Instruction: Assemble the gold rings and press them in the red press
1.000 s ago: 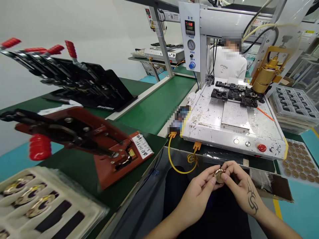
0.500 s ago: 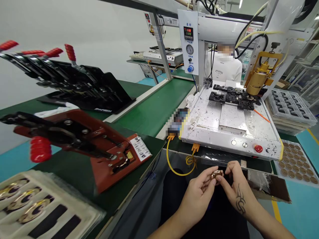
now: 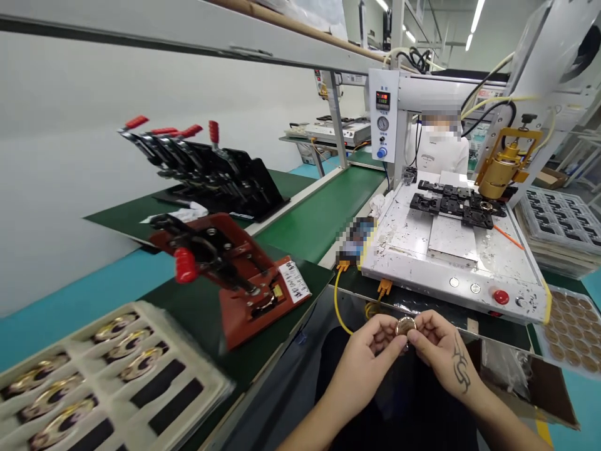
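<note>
Between my two hands, above my lap, is a small round gold-rimmed metal part (image 3: 405,326) with a brownish face. My left hand (image 3: 370,351) grips its left side between thumb and fingers. On its right side, my right hand (image 3: 434,344) pinches the same part, thumb against the front edge. Beyond my hands stands a white press machine (image 3: 422,257) with a gold cylinder head (image 3: 500,172) over a black fixture (image 3: 462,203). To the left sits a brown-red toggle clamp jig (image 3: 253,294) with a red handle.
A cream tray (image 3: 103,369) holds several gold-rimmed parts at lower left. Black clamp fixtures (image 3: 206,169) stand behind the jig, beside a green conveyor belt (image 3: 312,219). At right lie a sheet of round brown discs (image 3: 573,329) and stacked clear trays (image 3: 556,219). A person (image 3: 441,153) sits behind the machine.
My view has swung left and up, showing more of the cream tray. The round part has been tilted so its face shows more, and both hands still hold it.
</note>
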Demonstrator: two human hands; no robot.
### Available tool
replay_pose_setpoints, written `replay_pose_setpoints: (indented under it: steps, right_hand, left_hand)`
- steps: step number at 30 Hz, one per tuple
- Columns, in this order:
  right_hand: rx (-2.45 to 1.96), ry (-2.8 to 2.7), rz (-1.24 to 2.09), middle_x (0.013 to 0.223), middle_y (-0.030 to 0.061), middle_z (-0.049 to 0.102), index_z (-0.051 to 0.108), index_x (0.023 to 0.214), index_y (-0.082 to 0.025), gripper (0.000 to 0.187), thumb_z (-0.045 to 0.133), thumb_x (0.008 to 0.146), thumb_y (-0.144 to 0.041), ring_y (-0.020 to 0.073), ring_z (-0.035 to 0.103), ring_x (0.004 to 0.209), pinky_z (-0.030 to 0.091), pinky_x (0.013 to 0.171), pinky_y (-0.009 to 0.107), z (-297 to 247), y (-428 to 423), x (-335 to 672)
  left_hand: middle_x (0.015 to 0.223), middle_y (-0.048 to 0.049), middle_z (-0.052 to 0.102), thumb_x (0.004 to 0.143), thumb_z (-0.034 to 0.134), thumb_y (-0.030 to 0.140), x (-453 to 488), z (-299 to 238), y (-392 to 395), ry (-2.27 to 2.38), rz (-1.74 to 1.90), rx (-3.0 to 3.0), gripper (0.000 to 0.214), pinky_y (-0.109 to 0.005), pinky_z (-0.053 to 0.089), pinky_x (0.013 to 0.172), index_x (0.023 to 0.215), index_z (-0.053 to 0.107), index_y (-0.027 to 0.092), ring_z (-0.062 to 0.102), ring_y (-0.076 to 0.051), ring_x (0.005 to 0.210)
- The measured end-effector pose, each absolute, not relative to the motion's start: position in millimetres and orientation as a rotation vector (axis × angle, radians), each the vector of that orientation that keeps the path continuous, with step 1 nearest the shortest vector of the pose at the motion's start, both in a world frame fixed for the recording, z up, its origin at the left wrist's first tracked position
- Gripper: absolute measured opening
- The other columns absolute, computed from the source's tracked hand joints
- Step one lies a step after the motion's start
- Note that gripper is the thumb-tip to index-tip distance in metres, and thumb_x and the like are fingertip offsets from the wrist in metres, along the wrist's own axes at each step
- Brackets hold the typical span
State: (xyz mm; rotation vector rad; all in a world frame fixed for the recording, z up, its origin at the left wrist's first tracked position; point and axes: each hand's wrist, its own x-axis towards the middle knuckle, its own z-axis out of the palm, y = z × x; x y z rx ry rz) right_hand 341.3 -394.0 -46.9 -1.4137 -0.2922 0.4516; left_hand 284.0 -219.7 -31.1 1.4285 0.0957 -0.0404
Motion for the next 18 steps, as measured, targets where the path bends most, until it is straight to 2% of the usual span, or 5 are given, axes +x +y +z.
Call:
replay_pose_setpoints:
  steps: [3, 7, 13, 15, 18]
  right_hand:
    - [-1.45, -0.404, 0.464, 0.089, 0.0007, 0.068, 0.066, 0.11, -0.023, 0.03, 0.077, 0.095, -0.047, 0.0176, 0.066, 0.079, 0.056, 0.076, 0.033, -45, -393, 345]
    - [-1.743, -0.845, 0.359, 0.094, 0.0018, 0.069, 0.061, 0.143, -0.029, 0.044, 0.071, 0.1, -0.033, 0.0187, 0.067, 0.082, 0.057, 0.077, 0.034, -31, -398, 358]
    - [-1.857, -1.36, 0.133, 0.123, 0.0116, 0.073, 0.06, 0.148, -0.03, 0.046, 0.063, 0.103, -0.023, 0.0265, 0.073, 0.107, 0.061, 0.091, 0.04, -14, -387, 372]
    - [-1.84, -1.371, 0.079, 0.116, 0.0102, 0.074, 0.062, 0.145, -0.03, 0.045, 0.064, 0.101, -0.021, 0.0255, 0.073, 0.099, 0.062, 0.086, 0.038, -12, -379, 375]
    - [-1.813, -1.328, 0.019, 0.098, 0.0052, 0.072, 0.065, 0.137, -0.029, 0.04, 0.069, 0.098, -0.022, 0.0212, 0.069, 0.08, 0.059, 0.071, 0.033, -10, -367, 382]
  left_hand:
    - [0.089, -0.0042, 0.073, 0.095, 0.074, 0.037, 281, -24, -214, 0.096, -0.007, 1.485, 0.02, -0.033, 0.057, 0.083, 0.098, 0.07, 0.018, 0.07, -0.02, 0.083]
    - [0.083, -0.0029, 0.071, 0.097, 0.07, 0.036, 279, -16, -204, 0.083, 0.0, 1.59, 0.018, -0.031, 0.054, 0.076, 0.095, 0.07, 0.018, 0.066, -0.018, 0.076]
    - [0.086, -0.0037, 0.073, 0.099, 0.067, 0.033, 267, 3, -191, 0.056, 0.073, 1.763, 0.015, -0.031, 0.054, 0.076, 0.097, 0.071, 0.019, 0.067, -0.019, 0.078]
    - [0.098, -0.0057, 0.076, 0.098, 0.071, 0.034, 262, 22, -174, -0.005, 0.224, 1.907, 0.015, -0.031, 0.055, 0.08, 0.106, 0.073, 0.021, 0.069, -0.021, 0.085]
    - [0.108, -0.0088, 0.077, 0.099, 0.07, 0.034, 259, 60, -127, -0.065, 0.752, 2.16, 0.015, -0.035, 0.053, 0.091, 0.109, 0.074, 0.022, 0.069, -0.023, 0.096]
